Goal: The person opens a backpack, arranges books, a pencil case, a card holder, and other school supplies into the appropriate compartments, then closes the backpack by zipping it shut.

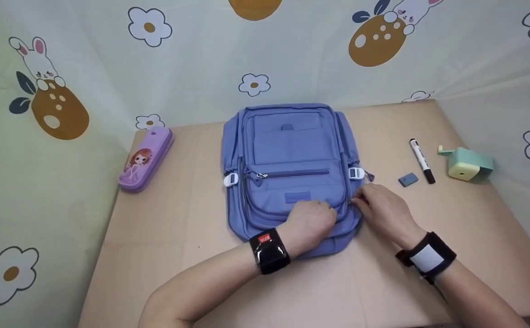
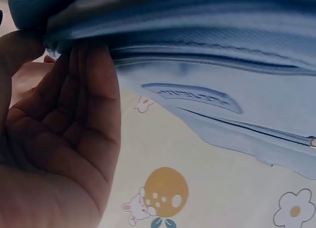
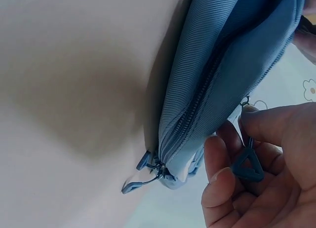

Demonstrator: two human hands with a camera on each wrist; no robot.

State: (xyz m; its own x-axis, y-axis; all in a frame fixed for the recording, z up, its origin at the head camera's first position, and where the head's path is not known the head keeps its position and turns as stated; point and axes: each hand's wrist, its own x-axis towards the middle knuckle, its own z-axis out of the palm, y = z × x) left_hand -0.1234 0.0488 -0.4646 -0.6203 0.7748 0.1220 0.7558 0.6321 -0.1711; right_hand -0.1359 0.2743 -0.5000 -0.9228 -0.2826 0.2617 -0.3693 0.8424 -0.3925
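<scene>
A blue backpack (image 1: 299, 146) lies on the table with its front pockets facing up. My left hand (image 1: 310, 223) is at the lower front of the bag, thumb and fingers gripping the fabric edge beside the zipper track. At the bag's lower right side, my right hand (image 1: 385, 212) pinches a zipper pull (image 3: 248, 166) with a triangular tab. The bag's side gapes along an unzipped track (image 3: 197, 102) in the right wrist view. Two more zipper pulls (image 3: 143, 174) hang lower on it. The left fingertips are partly hidden under the fabric in the left wrist view.
On the left of the table (image 1: 178, 228) lies a purple pencil case (image 1: 148, 157). To the right are a blue-grey eraser (image 1: 408, 179), a black-and-white marker (image 1: 422, 160) and a green-and-yellow pencil sharpener (image 1: 469, 165). A patterned curtain (image 1: 192, 68) surrounds the table's back and sides.
</scene>
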